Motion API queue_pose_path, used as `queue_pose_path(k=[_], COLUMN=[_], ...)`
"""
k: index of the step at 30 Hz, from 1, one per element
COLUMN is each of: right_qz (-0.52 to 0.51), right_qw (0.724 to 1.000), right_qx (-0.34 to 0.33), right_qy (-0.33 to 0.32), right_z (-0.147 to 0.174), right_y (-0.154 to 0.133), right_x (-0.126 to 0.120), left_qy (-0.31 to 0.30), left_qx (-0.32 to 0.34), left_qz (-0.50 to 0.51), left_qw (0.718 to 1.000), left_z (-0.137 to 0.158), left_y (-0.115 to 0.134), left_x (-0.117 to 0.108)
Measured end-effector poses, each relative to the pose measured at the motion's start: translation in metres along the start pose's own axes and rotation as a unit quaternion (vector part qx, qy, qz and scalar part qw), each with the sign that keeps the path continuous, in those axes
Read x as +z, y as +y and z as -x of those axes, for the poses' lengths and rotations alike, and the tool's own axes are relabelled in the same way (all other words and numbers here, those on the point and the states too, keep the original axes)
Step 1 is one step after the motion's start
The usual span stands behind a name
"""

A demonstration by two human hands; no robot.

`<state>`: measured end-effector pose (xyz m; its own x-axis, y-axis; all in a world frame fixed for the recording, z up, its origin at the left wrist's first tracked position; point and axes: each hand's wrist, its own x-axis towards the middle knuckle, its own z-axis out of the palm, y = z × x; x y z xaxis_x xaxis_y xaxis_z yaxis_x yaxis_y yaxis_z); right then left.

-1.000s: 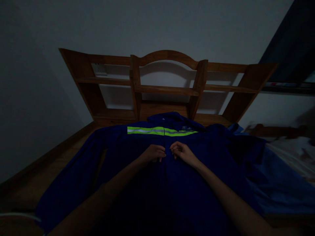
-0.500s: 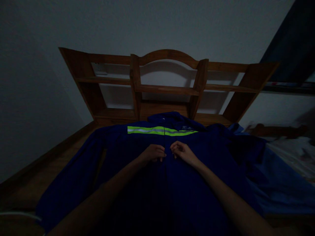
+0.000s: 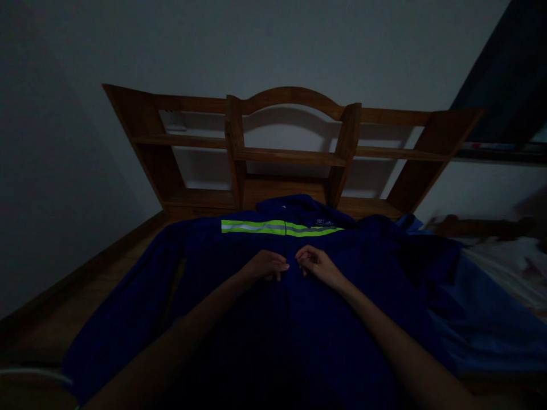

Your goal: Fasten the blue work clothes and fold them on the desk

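Observation:
A dark blue work jacket (image 3: 342, 319) lies spread out flat, its collar at the far end. Across its chest runs a yellow-green and silver reflective strip (image 3: 252, 226), parted by the front opening. Just below that strip, my left hand (image 3: 267, 265) is closed with bent fingers at the front edge of the jacket. A short gap to the right, my right hand (image 3: 318, 266) pinches the other side of the front, thumb against fingers. Dim light hides exactly what sits between the fingertips; a button cannot be made out.
Behind the collar stands a wooden headboard (image 3: 290, 154) with open shelves against a pale wall (image 3: 273, 45). Light blue cloth (image 3: 491, 319) lies at right, beside whitish fabric (image 3: 513, 256). A pale cable (image 3: 34, 373) shows at lower left.
My left fingers have shifted slightly right, toward the front opening. My right hand and the jacket look almost the same as before.

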<state>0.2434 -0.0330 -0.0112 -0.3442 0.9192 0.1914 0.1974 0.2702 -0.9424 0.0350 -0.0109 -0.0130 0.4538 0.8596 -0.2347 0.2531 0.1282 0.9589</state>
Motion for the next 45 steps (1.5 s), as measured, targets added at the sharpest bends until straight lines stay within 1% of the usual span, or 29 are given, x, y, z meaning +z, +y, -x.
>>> queue_pose_path(k=[6,9,11,13,15,19,23,25,28,38,45], right_qz=[-0.002,-0.003,-0.005,-0.005,0.000,0.005,0.008,0.012,0.013,0.006,0.014], right_qw=[1.000,1.000,1.000,0.999,0.998,0.995,0.987,0.984,0.984,0.986,0.985], right_qx=[-0.009,-0.012,-0.011,-0.011,-0.009,-0.009,-0.012,-0.008,-0.004,-0.003,-0.008], right_qy=[0.005,0.017,0.029,0.042,0.058,0.100,0.160,0.177,0.180,0.168,0.170], right_z=[-0.001,-0.001,-0.002,-0.002,-0.003,-0.003,-0.003,-0.002,-0.001,-0.001,-0.001], right_y=[-0.001,-0.001,-0.001,-0.001,0.000,0.002,0.002,0.000,-0.003,-0.003,-0.003], right_x=[0.000,-0.001,-0.002,-0.004,-0.005,-0.008,-0.010,-0.011,-0.011,-0.010,-0.010], left_qy=[-0.005,-0.023,-0.031,-0.023,-0.012,-0.007,0.004,0.009,0.015,-0.009,-0.004], left_qx=[0.008,0.007,-0.003,-0.021,-0.031,-0.024,-0.021,-0.019,-0.014,0.011,0.010], left_qz=[-0.008,-0.024,-0.035,-0.035,-0.028,-0.018,-0.015,-0.019,-0.033,-0.085,-0.107], left_qw=[1.000,0.999,0.999,0.999,0.999,1.000,1.000,1.000,0.999,0.996,0.994], left_z=[-0.001,-0.001,0.000,0.002,0.005,0.008,0.009,0.009,0.009,0.005,0.005], left_y=[-0.001,0.000,0.001,0.004,0.007,0.011,0.011,0.010,0.009,0.005,0.005], left_x=[-0.001,-0.001,-0.001,-0.001,0.000,0.002,0.005,0.005,0.006,0.002,0.003])
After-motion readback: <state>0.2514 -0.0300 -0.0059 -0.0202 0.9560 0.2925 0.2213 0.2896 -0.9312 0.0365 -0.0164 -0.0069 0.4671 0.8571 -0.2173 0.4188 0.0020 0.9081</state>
